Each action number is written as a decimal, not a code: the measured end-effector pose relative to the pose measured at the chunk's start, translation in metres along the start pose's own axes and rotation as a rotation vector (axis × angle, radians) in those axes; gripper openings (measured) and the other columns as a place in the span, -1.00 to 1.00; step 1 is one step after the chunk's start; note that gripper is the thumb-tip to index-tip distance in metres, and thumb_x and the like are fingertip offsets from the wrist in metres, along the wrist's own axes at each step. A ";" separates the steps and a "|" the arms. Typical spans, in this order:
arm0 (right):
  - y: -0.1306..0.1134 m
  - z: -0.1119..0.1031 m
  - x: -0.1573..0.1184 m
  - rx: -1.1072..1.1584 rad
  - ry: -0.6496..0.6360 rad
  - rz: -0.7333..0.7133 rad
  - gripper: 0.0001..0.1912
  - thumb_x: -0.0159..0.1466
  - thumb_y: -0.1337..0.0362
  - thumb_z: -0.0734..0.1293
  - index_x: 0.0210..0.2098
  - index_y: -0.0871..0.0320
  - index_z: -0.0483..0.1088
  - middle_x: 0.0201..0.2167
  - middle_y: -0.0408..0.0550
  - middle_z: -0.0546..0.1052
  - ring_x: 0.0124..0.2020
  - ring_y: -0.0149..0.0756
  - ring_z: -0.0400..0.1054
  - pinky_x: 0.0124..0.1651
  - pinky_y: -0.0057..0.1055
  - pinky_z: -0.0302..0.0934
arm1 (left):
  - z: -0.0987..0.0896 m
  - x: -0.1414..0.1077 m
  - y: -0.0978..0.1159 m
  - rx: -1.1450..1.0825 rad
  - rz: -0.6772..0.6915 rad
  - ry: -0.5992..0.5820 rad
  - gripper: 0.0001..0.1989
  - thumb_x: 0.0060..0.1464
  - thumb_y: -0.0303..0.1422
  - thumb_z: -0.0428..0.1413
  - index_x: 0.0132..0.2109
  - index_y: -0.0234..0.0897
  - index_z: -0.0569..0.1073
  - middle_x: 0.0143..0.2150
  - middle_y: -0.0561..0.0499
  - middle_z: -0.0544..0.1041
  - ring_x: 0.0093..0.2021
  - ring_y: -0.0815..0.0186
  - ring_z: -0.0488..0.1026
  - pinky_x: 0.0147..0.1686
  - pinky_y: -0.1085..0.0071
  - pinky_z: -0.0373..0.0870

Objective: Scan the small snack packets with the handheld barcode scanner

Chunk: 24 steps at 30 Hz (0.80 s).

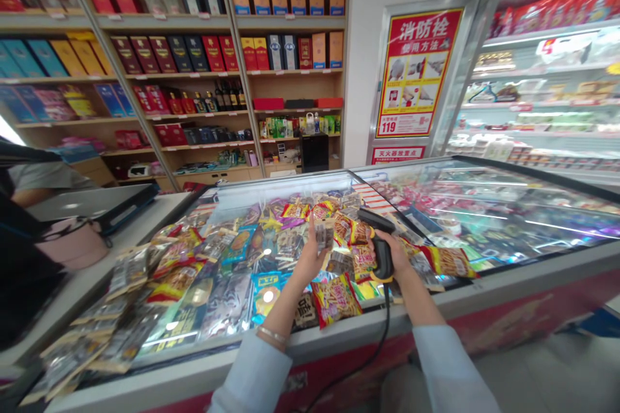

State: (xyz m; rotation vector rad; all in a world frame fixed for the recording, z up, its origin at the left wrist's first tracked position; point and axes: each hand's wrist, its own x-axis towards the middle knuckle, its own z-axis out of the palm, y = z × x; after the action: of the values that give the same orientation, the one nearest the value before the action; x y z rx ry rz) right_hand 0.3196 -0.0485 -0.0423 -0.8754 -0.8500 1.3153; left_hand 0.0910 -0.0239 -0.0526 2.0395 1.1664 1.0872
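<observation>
My right hand (390, 257) gripped a corded barcode scanner (382, 251), my left hand (306, 258) pinched a snack packet (324, 235); a snagged cord (375, 348) risked dragging nearby packets (334, 300) loose.

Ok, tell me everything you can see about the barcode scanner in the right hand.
The corded handheld barcode scanner looks like black plastic and is pistol-shaped, its head angled forward above the packets. The right hand wraps around its grip. Yellow near the base may be trim, though I can't tell. A black cable runs from the base down over the front rim of the chest freezer.
</observation>
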 end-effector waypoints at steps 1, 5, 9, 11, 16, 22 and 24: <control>-0.001 0.001 0.000 0.013 0.004 0.001 -0.72 0.02 0.09 0.41 -0.46 0.18 0.36 -0.69 -0.15 0.42 -0.74 -0.42 0.24 -0.71 -0.51 0.12 | -0.001 0.001 0.001 -0.002 -0.008 0.021 -0.08 0.07 -0.44 0.00 0.37 -0.31 -0.46 0.21 -0.30 0.34 0.21 0.14 0.31 0.14 0.22 0.23; -0.008 0.007 -0.001 0.038 -0.008 -0.006 -0.71 0.01 0.09 0.41 -0.51 0.18 0.35 -0.70 -0.17 0.40 -0.76 -0.46 0.23 -0.74 -0.55 0.10 | -0.008 0.006 0.004 -0.016 -0.025 0.143 -0.07 0.06 -0.45 0.02 0.38 -0.34 -0.44 0.22 -0.31 0.33 0.19 0.12 0.33 0.13 0.24 0.25; -0.021 0.021 -0.010 0.007 0.008 -0.024 -0.70 0.01 0.09 0.41 -0.58 0.19 0.32 -0.71 -0.16 0.39 -0.78 -0.47 0.20 -0.77 -0.55 0.10 | -0.021 0.013 0.010 -0.018 -0.004 0.213 -0.07 0.05 -0.47 0.05 0.39 -0.29 -0.38 0.27 -0.30 0.27 0.19 0.13 0.33 0.17 0.22 0.21; -0.027 0.033 -0.019 -0.005 -0.005 -0.038 -0.71 0.01 0.09 0.41 -0.56 0.18 0.33 -0.70 -0.17 0.40 -0.78 -0.46 0.21 -0.77 -0.54 0.11 | -0.031 0.015 0.013 -0.015 0.047 0.226 -0.07 0.05 -0.47 0.06 0.39 -0.28 -0.35 0.30 -0.31 0.22 0.24 0.13 0.28 0.19 0.22 0.18; -0.032 0.065 -0.038 -0.070 -0.082 -0.095 -0.72 0.04 0.09 0.42 -0.49 0.18 0.37 -0.70 -0.18 0.40 -0.75 -0.43 0.24 -0.73 -0.52 0.15 | -0.063 0.014 0.005 0.089 0.118 0.250 -0.16 0.08 -0.50 0.00 0.40 -0.25 -0.27 0.36 -0.26 0.12 0.30 0.14 0.18 0.17 0.27 0.20; -0.019 0.088 -0.037 -0.279 -0.178 -0.177 -0.69 0.06 0.07 0.43 -0.55 0.19 0.37 -0.70 -0.15 0.41 -0.74 -0.42 0.26 -0.68 -0.49 0.16 | -0.082 0.007 -0.020 0.220 -0.057 0.376 -0.14 0.07 -0.51 0.00 0.40 -0.25 -0.29 0.27 -0.30 0.27 0.08 0.09 0.44 -0.05 0.29 0.37; -0.015 0.091 -0.036 -0.329 -0.227 -0.181 -0.68 0.09 0.06 0.40 -0.57 0.19 0.37 -0.71 -0.15 0.40 -0.74 -0.41 0.26 -0.67 -0.48 0.15 | -0.081 0.005 -0.022 0.219 -0.062 0.390 -0.15 0.09 -0.49 0.01 0.40 -0.25 -0.29 0.27 -0.30 0.28 0.08 0.09 0.45 -0.06 0.29 0.37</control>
State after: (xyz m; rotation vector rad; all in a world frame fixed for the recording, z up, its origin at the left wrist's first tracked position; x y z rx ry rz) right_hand 0.2411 -0.0806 0.0097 -0.8882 -1.3200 1.1467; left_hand 0.0137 -0.0037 -0.0246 1.9864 1.5928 1.4232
